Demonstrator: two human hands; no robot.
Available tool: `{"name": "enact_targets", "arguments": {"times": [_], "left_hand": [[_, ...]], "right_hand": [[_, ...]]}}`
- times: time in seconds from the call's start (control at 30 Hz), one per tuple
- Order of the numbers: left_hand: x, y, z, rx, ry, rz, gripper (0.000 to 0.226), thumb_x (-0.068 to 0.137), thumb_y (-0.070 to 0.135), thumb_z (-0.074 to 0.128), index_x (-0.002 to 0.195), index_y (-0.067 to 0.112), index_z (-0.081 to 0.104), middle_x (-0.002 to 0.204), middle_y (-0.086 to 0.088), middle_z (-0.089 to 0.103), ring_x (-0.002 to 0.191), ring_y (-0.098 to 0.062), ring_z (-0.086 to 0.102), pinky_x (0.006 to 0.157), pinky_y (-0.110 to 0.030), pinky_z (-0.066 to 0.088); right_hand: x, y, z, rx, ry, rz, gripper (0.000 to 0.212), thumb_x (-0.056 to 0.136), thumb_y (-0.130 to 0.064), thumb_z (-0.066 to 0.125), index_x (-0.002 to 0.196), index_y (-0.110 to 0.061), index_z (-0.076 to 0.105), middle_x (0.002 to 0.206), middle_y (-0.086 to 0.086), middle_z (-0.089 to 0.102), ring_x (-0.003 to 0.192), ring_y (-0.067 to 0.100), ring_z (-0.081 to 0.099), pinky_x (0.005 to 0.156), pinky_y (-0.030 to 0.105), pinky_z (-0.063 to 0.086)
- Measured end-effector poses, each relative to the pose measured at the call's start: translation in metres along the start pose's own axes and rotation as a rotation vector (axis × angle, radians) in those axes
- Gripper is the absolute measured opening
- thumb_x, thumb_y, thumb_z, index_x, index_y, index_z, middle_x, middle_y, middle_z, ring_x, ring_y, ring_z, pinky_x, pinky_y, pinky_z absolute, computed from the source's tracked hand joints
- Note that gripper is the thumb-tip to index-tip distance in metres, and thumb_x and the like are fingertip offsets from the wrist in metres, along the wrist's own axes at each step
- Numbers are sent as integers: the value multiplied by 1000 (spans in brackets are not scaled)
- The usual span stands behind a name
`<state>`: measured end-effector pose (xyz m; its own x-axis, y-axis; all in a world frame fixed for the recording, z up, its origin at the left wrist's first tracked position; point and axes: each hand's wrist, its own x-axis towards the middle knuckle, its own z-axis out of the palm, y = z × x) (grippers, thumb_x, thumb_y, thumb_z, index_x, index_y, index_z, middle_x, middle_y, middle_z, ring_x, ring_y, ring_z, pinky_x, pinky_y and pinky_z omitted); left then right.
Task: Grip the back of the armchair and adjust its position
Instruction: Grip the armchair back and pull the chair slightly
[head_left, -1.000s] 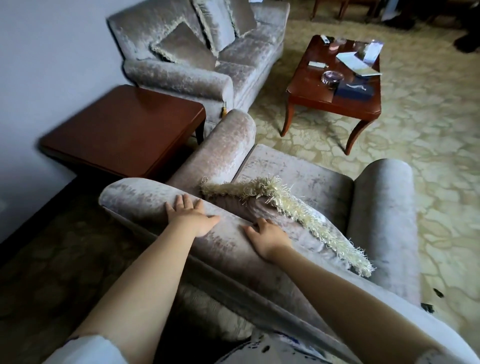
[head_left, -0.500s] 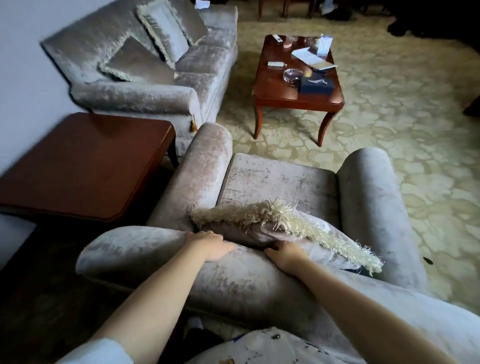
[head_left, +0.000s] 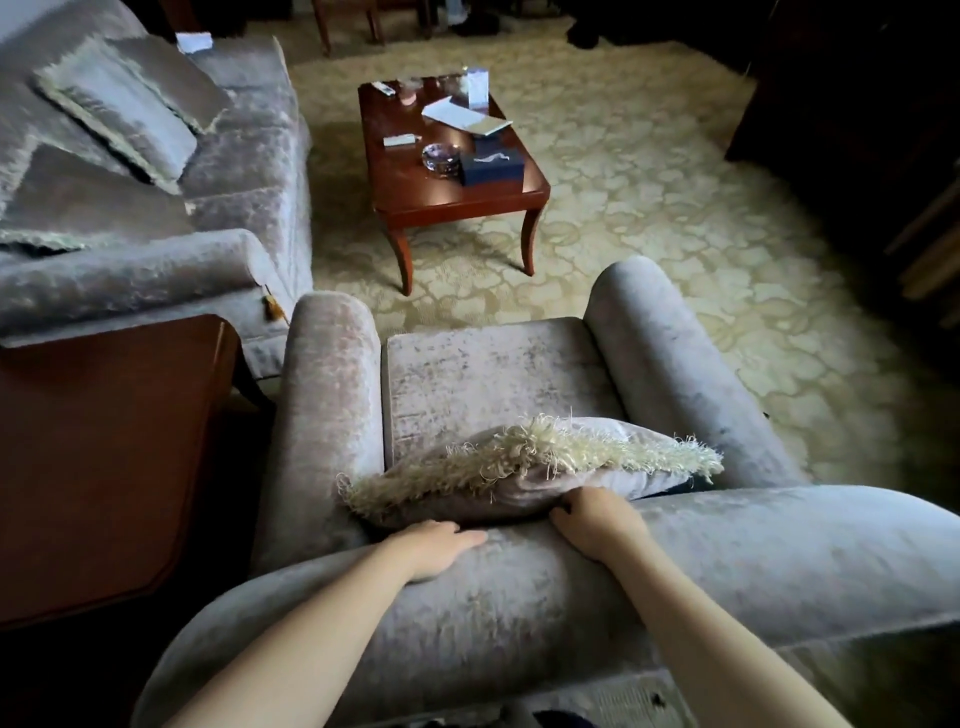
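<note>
A grey velvet armchair (head_left: 483, 379) fills the lower middle of the head view, its rolled backrest (head_left: 519, 613) nearest me. My left hand (head_left: 436, 545) and my right hand (head_left: 597, 522) both grip the top of the backrest, fingers curled over its front edge and hidden behind it. A fringed cushion (head_left: 530, 467) leans against the inside of the backrest, just in front of my hands.
A dark wooden side table (head_left: 104, 457) stands tight against the armchair's left arm. A grey sofa (head_left: 156, 208) with cushions is at the left rear. A coffee table (head_left: 452, 156) with small items stands ahead on the patterned carpet (head_left: 675, 234).
The armchair has swung round so it now faces straight ahead. My hands have slid from lying on top of the backrest to curling over its front edge.
</note>
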<state>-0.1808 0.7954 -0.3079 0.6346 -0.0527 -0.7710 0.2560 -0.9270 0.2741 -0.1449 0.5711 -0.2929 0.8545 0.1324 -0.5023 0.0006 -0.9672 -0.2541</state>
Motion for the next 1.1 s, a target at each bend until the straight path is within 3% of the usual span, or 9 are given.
{"name": "enact_targets", "arguments": {"times": [0.17, 0.37, 0.47, 0.6, 0.67, 0.97, 1.1], "left_hand": [[10, 2, 2, -12, 13, -54, 76, 84, 71, 29, 139, 21, 46, 150, -8, 36, 133, -25, 39, 108, -36, 32], [19, 20, 5, 13, 25, -134, 80, 86, 69, 29, 142, 13, 38, 152, -12, 31, 135, -29, 36, 110, -41, 29], [23, 20, 8, 27, -35, -90, 62, 95, 56, 24, 145, 22, 32, 153, -12, 29, 136, -29, 34, 110, -37, 29], [37, 28, 4, 41, -114, -61, 59, 97, 52, 26, 145, 19, 34, 153, -14, 30, 137, -28, 32, 110, -35, 28], [44, 35, -2, 44, -145, -23, 53, 99, 45, 26, 144, 18, 35, 152, -16, 29, 137, -29, 32, 108, -32, 26], [50, 26, -17, -5, -28, -44, 55, 94, 49, 35, 129, 11, 56, 139, -15, 49, 121, -26, 50, 95, -28, 37], [41, 15, -8, -10, 70, -41, 59, 90, 55, 37, 123, 12, 61, 134, -13, 55, 115, -25, 54, 92, -28, 42]], "right_hand": [[-14, 0, -3, 12, -21, -30, 40, 92, -41, 41, 106, -12, 64, 117, 14, 66, 105, 31, 62, 81, 32, 46], [-19, 10, -8, 14, -32, -57, 38, 88, -43, 45, 100, -11, 62, 114, 15, 66, 103, 32, 62, 79, 32, 46], [-15, 14, -5, 23, -58, -68, 31, 87, -44, 45, 91, -17, 59, 109, 13, 68, 99, 32, 63, 72, 31, 41], [1, 17, -3, -9, -73, -73, 39, 86, -46, 46, 111, -21, 63, 117, 8, 67, 107, 30, 62, 83, 33, 46], [10, 17, -4, -7, -74, -67, 40, 85, -47, 45, 110, -22, 64, 118, 7, 67, 107, 29, 62, 85, 32, 46], [12, -1, -10, -4, -48, -87, 39, 88, -44, 45, 110, -18, 63, 117, 10, 67, 106, 30, 62, 84, 33, 47], [3, 2, -8, 14, -34, -77, 33, 89, -42, 44, 96, -15, 62, 110, 12, 68, 100, 31, 63, 76, 32, 46]]}}
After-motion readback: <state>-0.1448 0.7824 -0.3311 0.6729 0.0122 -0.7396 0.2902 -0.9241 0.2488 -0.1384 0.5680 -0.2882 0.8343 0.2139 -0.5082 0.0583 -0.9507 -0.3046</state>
